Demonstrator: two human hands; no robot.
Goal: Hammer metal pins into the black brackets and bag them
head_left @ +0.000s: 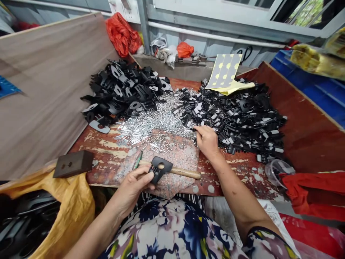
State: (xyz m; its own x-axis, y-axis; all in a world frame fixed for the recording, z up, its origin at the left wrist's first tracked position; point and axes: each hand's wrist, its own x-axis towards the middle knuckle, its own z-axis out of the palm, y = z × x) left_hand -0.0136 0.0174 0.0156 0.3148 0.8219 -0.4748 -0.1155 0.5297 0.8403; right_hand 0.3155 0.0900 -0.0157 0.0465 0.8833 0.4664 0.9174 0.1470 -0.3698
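My left hand (139,179) pinches a black plastic part (162,166) with a round hole, above a speckled stone slab (185,149). Behind that part lies a hammer with a wooden handle (188,173) and a green-edged head (137,160). My right hand (207,141) has its thumb and forefinger pressed together at the near edge of a heap of small black clips (237,118). What sits between those fingertips is too small to tell. Loose metal pins (151,122) are spread in the middle, just left of my right hand.
Larger black plastic pieces (129,86) are heaped at the back left. A dark metal block (73,163) sits near the left edge. Wooden boards (54,90) wall both sides. A label sheet (225,72) rests on the clips; a clear tub (277,171) stands right.
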